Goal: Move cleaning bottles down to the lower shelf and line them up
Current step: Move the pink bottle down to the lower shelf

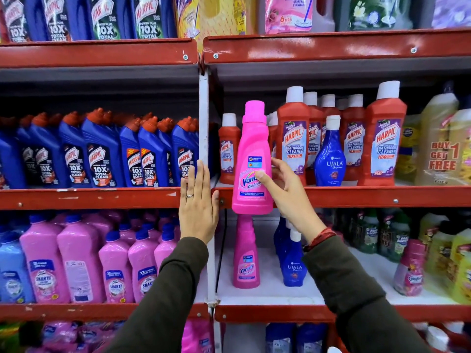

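Observation:
My right hand [285,189] grips a pink Vanish bottle [252,159] upright in the air, in front of the red edge of the middle shelf [356,196]. My left hand [198,202] is flat and empty, fingers together, resting against the white upright post [204,118]. On the lower shelf [267,294] stand another pink Vanish bottle [246,256] and a blue Ujala bottle [293,263]. A second blue Ujala bottle [330,151] stands on the middle shelf among red Harpic bathroom cleaner bottles [293,138].
Blue Harpic bottles [102,151] fill the middle shelf to the left of the post. Pink Shakti bottles [76,263] fill the lower left shelf. Yellow bottles [438,143] stand at the far right. Green and yellow bottles [382,233] sit on the lower right.

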Demonstrator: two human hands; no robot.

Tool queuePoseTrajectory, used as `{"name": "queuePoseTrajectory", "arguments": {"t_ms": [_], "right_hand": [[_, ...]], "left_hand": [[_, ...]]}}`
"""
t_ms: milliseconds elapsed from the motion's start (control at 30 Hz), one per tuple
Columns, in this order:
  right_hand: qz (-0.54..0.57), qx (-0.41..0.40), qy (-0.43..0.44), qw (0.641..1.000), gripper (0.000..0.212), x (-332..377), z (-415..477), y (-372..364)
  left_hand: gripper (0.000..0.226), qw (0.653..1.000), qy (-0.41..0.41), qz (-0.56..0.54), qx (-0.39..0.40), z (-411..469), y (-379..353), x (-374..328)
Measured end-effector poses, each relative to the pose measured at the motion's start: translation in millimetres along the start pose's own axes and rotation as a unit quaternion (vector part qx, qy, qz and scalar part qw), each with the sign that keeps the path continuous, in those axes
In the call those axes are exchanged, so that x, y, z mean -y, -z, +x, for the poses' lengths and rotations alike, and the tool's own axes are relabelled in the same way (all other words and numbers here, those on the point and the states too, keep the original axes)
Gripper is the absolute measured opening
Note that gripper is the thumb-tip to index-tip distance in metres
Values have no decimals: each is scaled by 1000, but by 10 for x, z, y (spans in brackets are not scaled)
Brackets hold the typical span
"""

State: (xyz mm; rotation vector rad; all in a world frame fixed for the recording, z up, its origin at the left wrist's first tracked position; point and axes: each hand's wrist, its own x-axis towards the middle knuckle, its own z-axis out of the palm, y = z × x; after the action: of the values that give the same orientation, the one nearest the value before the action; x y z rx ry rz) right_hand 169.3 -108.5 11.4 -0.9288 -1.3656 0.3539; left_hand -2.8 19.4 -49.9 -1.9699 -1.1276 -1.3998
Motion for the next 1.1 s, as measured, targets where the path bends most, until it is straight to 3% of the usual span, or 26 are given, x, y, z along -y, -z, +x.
{"name": "queuePoseTrajectory", "arguments": {"t_ms": [567,1100], "right_hand": [[-2,23,-96,995,46,-1149,-1240,-167],[-32,18,-197,980,43,-2054,-1404,-247]], "left_hand": [[70,995,46,-33,81,-1682,-518,88],[64,985,47,-30,163,-2431,-965,135]]}}
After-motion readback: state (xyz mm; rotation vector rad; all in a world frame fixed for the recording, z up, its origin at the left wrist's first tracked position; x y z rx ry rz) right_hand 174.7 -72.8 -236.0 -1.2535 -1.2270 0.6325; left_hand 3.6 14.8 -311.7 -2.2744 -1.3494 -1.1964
